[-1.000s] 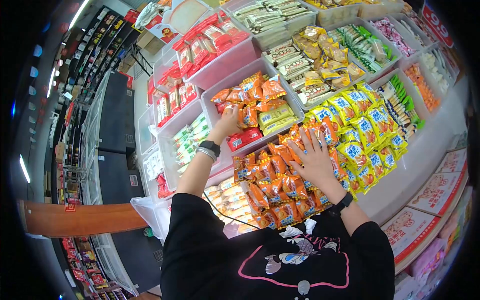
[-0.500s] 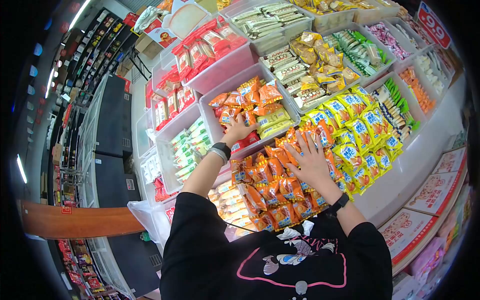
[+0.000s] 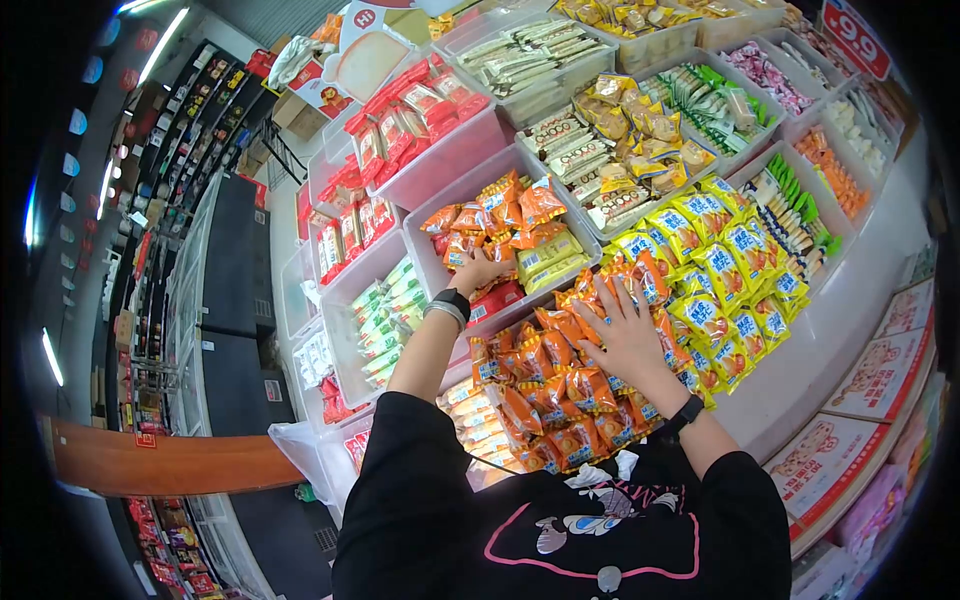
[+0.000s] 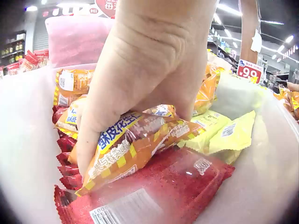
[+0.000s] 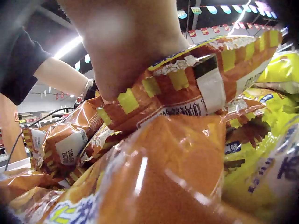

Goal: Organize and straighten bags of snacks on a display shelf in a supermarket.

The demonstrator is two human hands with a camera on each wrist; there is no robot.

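My left hand (image 3: 476,270) is down in a clear plastic bin (image 3: 424,248) of snack packets. In the left wrist view its thumb and fingers close round an orange snack packet (image 4: 135,147), with the fingertips hidden behind it. Below that packet lies a red one (image 4: 163,186), and yellow packets (image 4: 233,135) sit to its right. My right hand (image 3: 628,335) rests with spread fingers on a pile of orange snack packets (image 3: 545,395) at the front. Close up in the right wrist view, an orange packet (image 5: 187,86) lies against the hand, whose fingers are hidden.
Yellow packets (image 3: 735,275) are heaped right of the orange pile. Bins of wrapped snacks surround it, including red packets (image 3: 400,135) at the back and green-white ones (image 3: 385,315) at the left. A price sign (image 3: 856,40) stands far right. A thin cable (image 3: 490,462) crosses near my shirt.
My left hand has shifted slightly within the bin and is down among the orange packets. The right hand stays spread on the orange pile. The head view has moved a little.
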